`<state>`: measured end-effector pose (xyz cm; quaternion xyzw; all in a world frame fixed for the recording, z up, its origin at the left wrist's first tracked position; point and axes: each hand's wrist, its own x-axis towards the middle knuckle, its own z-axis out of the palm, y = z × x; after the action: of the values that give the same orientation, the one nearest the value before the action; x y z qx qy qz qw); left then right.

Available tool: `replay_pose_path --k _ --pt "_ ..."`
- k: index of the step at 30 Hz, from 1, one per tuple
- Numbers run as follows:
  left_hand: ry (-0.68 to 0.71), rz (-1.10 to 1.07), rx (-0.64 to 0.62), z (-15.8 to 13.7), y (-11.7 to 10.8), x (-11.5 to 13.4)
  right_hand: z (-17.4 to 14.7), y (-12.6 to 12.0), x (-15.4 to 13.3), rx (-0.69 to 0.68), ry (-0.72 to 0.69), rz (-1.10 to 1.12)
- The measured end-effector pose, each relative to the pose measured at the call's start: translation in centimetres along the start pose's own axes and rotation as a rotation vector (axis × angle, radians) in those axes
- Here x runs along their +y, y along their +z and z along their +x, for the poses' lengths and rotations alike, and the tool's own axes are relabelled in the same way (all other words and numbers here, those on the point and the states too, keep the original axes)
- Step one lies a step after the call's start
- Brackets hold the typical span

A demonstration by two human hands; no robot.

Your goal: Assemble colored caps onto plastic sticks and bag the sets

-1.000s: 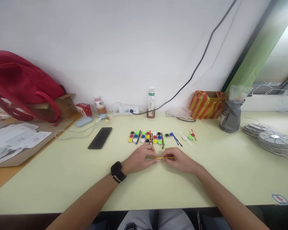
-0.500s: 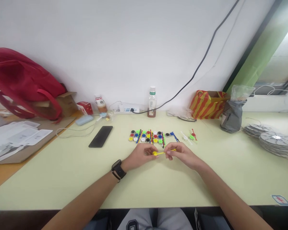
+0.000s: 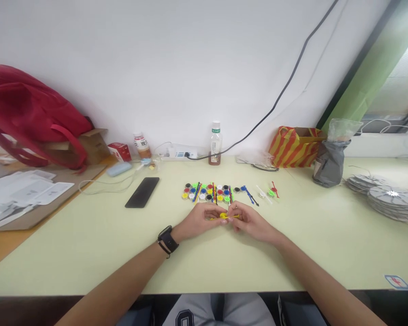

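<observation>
Between my two hands is a yellow plastic piece, a small round knob [image 3: 223, 216] with a thin yellow arrow-shaped stick [image 3: 236, 216] across it. My left hand [image 3: 204, 219] pinches the knob's side, and my right hand [image 3: 247, 221] pinches the stick; the fingertips nearly meet and partly hide the join. Just beyond the hands lie rows of small round discs [image 3: 203, 191] in several colours, with bundles of coloured arrow sticks [image 3: 214, 194] among them. Farther right are blue and black sticks [image 3: 250, 196], a white disc with a stick [image 3: 263, 194] and a green disc with a red stick [image 3: 272, 192].
A black phone [image 3: 142, 192] lies left of the discs. Along the wall stand a drink bottle [image 3: 215, 144], a power strip [image 3: 180, 155] with a black cable and a striped bag [image 3: 294, 147]. Stacked grey discs [image 3: 391, 199] sit at right, a red backpack [image 3: 34, 113] at left.
My right hand has moved left, close against my left hand. The yellow stick now crosses the knob, where before it stretched out to the right from it.
</observation>
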<state>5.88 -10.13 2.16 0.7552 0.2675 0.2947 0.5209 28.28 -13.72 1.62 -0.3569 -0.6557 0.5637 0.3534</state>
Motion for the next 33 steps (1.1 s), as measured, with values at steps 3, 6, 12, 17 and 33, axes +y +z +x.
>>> replay_pose_path --k 3,6,12,17,33 --pt "0.019 0.03 0.039 0.1 -0.2 -0.5 0.1 0.0 0.3 0.046 -0.023 -0.048" --pt "0.05 0.108 0.087 0.1 -0.3 -0.7 0.1 -0.2 0.2 0.086 -0.066 -0.151" --pt "0.112 0.157 0.101 0.0 -0.5 -0.6 0.1 -0.6 -0.1 0.099 -0.059 -0.15" --pt "0.115 0.213 0.061 -0.1 -0.8 -0.4 0.2 -0.7 0.0 0.086 -0.06 -0.135" --pt "-0.071 -0.184 0.099 0.2 -0.5 -0.8 0.2 -1.1 0.3 0.321 -0.133 -0.163"
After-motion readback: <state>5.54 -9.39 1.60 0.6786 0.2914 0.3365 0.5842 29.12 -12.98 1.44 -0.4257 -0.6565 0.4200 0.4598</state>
